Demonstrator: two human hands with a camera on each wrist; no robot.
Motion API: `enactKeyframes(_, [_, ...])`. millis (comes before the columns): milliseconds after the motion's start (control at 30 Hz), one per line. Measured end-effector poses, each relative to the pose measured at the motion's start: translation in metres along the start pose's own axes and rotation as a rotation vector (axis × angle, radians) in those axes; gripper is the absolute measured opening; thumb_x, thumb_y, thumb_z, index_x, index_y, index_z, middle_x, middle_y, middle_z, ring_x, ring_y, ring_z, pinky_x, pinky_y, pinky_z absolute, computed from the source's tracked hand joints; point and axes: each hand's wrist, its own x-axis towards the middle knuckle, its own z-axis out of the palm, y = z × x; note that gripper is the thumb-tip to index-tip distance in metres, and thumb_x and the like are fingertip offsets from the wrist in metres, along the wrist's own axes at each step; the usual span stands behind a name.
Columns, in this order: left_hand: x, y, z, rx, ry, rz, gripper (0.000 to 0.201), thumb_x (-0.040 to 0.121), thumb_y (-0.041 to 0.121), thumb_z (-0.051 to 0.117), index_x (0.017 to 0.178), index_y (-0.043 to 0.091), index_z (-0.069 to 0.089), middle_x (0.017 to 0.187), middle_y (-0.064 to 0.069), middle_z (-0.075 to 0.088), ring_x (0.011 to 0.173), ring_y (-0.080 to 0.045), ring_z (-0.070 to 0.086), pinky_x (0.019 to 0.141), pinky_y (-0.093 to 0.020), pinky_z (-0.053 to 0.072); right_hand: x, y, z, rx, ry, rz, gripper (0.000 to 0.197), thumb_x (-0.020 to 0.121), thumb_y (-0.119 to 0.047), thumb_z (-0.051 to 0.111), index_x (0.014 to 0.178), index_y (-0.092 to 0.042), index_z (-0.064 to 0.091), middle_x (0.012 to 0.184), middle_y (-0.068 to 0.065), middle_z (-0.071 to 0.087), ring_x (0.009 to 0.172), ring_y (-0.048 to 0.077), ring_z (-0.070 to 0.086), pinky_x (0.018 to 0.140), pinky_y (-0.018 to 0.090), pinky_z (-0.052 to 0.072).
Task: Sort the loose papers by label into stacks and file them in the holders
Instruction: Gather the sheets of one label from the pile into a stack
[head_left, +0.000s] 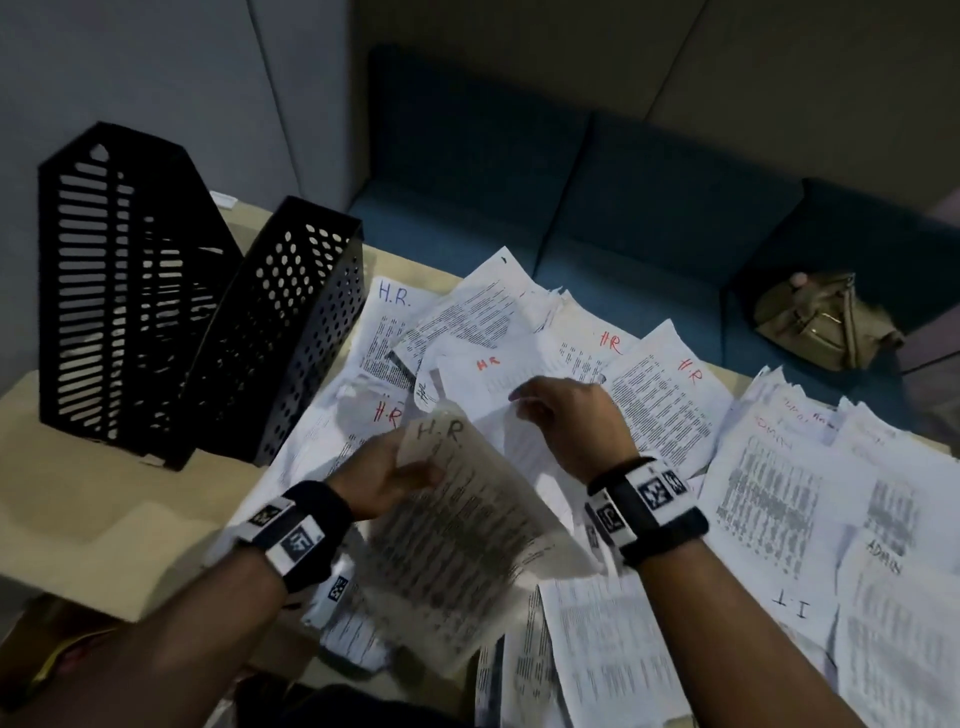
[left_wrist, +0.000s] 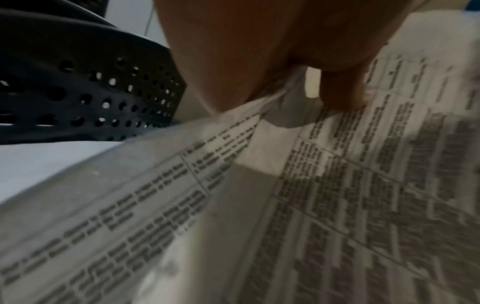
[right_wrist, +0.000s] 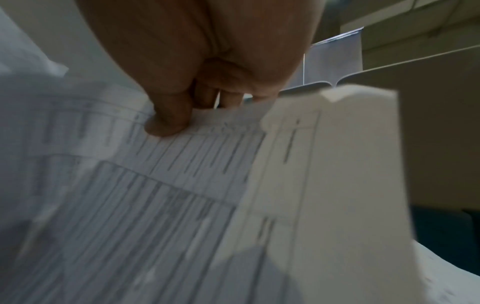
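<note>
My left hand (head_left: 387, 480) pinches a raised sheet marked H.R. (head_left: 457, 525) by its upper left edge; the left wrist view shows the thumb (left_wrist: 340, 90) pressed on that printed sheet (left_wrist: 337, 195). My right hand (head_left: 563, 415) grips another sheet, marked H.R. in red (head_left: 498, 389), at the middle of the pile; its thumb (right_wrist: 166, 121) lies on the page (right_wrist: 168, 185) with the fingers curled behind. Loose papers (head_left: 660, 400) labelled H.R., ADMIN and I.T cover the table. Two empty black holders, one slotted (head_left: 119, 291) and one perforated (head_left: 280, 332), stand at the left.
Bare table top (head_left: 104, 519) lies in front of the holders at the left. A dark blue sofa (head_left: 597, 197) runs behind the table, with a tan bag (head_left: 826, 322) on its seat. ADMIN and I.T sheets (head_left: 800, 519) spread to the right edge.
</note>
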Motion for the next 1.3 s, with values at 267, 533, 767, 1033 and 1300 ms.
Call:
enactKeyframes(267, [0.002,-0.012,-0.005,-0.273,0.451,-0.233,0.006,0.087,0.017,0.068,0.091,0.014,0.070,0.091,-0.002,0.072,0.088,-0.019,0.065,0.085,-0.033,0.050,-0.014,0.027,0.027,0.297,0.230,0.520,0.073,0.075,-0.035,0.077,0.136,-0.017,0.042,0.132,0.005,0.054,0.119,0.020,0.050,0.102,0.038,0.040])
enactKeyframes(533, [0.009,-0.039,-0.002,-0.277,0.457,-0.306,0.028,0.089,0.022,0.065,0.106,0.000,0.065,0.094,-0.017,0.068,0.090,-0.031,0.065,0.082,-0.037,0.050,-0.040,0.031,0.060,0.368,-0.163,0.590,0.033,0.089,-0.021,0.062,0.120,-0.008,0.059,0.093,-0.002,0.066,0.079,0.007,0.056,0.061,0.013,0.039])
enactKeyframes(767, [0.003,-0.052,-0.006,-0.074,0.515,-0.483,0.060,0.096,0.025,0.055,0.145,0.001,0.032,0.148,-0.016,0.041,0.134,-0.033,0.041,0.109,-0.039,0.033,0.006,0.117,0.055,0.034,-0.148,0.811,0.034,0.083,-0.028,0.064,0.109,-0.007,0.062,0.115,0.017,0.063,0.103,0.035,0.059,0.088,0.037,0.050])
enactKeyframes(1033, [-0.002,-0.068,-0.001,-0.115,0.430,-0.525,0.054,0.097,0.022,0.053,0.146,0.011,0.032,0.149,-0.009,0.042,0.134,-0.029,0.041,0.111,-0.039,0.033,0.021,0.099,0.063,0.292,-0.039,0.872,0.055,0.086,-0.020,0.065,0.136,-0.016,0.042,0.118,0.015,0.060,0.110,0.033,0.056,0.090,0.035,0.046])
enactKeyframes(1300, [-0.006,-0.077,-0.014,-0.169,0.492,-0.536,0.050,0.095,0.025,0.055,0.140,0.007,0.042,0.138,-0.010,0.053,0.125,-0.031,0.050,0.100,-0.033,0.038,0.008,0.090,-0.029,0.302,0.360,0.658,0.035,0.085,-0.011,0.061,0.119,-0.012,0.055,0.097,0.012,0.065,0.091,0.028,0.061,0.080,0.031,0.043])
